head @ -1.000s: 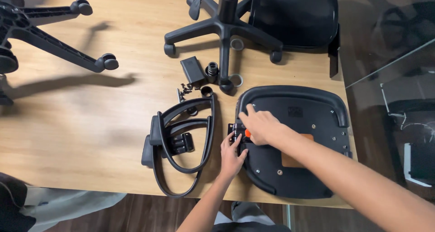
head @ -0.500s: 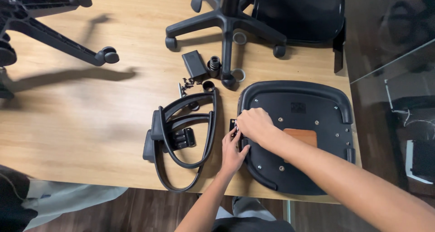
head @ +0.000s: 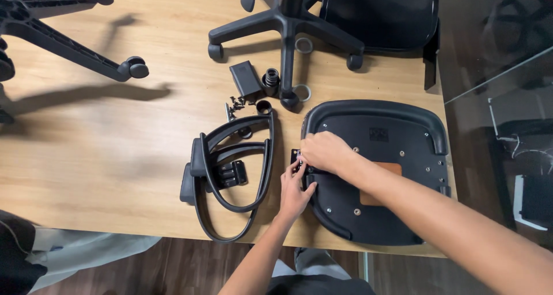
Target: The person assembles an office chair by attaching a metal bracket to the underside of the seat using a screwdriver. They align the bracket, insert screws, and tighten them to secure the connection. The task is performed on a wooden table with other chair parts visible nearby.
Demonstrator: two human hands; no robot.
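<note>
Since a sec ago both your hands, left (head: 295, 192) & right (head: 324, 151), stay curled on the seat (head: 397, 174) edge bracket (head: 298, 157), armrests (head: 230, 171) untouched, grip unclear tbh.

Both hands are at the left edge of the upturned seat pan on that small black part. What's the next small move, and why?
Probably steady the small black part with the right hand while the left hand seats it against the seat pan. Both hands already meet there, the pair of armrests lies loose beside it, and the screws sit apart.
</note>
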